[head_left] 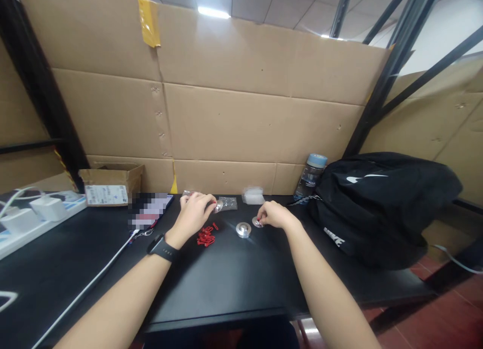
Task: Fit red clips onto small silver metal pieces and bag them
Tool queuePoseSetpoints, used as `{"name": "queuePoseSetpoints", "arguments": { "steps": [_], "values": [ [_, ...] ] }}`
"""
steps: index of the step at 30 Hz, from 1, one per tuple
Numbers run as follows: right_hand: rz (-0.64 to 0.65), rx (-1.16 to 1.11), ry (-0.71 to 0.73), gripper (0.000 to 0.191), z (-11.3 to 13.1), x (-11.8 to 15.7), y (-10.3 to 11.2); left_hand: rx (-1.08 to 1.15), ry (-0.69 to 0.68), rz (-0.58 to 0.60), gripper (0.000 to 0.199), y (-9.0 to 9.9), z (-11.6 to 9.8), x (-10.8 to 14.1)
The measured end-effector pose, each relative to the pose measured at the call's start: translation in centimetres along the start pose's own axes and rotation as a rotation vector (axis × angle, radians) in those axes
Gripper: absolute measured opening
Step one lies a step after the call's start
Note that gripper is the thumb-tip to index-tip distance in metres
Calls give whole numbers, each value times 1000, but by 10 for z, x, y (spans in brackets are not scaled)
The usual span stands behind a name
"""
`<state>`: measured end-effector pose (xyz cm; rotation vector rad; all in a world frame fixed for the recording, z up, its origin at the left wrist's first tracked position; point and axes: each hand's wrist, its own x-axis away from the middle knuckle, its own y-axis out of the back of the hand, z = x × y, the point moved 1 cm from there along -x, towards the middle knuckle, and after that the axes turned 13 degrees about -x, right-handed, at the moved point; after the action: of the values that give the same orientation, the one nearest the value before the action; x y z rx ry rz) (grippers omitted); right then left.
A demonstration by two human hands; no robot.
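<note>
My left hand, with a dark watch on its wrist, grips a small shiny round disc between thumb and fingers. Beside that disc lies a clear plastic bag. My right hand pinches the edge of another thin silvery disc at the table surface. Between the hands sits a round silver metal piece with a raised centre. Nearer me, left of that piece, is a loose pile of small red clips. Farther back stands a translucent plastic box or packet.
On the left are an open cardboard box, a phone with a white cable, and a power strip. A water bottle and a black backpack stand right. A cardboard wall closes the back of the black table.
</note>
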<state>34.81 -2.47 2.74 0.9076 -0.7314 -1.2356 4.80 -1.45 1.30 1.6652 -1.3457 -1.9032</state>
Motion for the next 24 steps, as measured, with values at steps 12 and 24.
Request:
{"name": "queuePoseSetpoints", "arguments": {
  "steps": [12,24],
  "values": [
    [-267,-219,457,10,42,5,-13,103,-128,53,15,1,-16,4],
    [-570,-857,492,20,64,-3,-29,743,231,80,27,-18,-10,-4]
  ]
}}
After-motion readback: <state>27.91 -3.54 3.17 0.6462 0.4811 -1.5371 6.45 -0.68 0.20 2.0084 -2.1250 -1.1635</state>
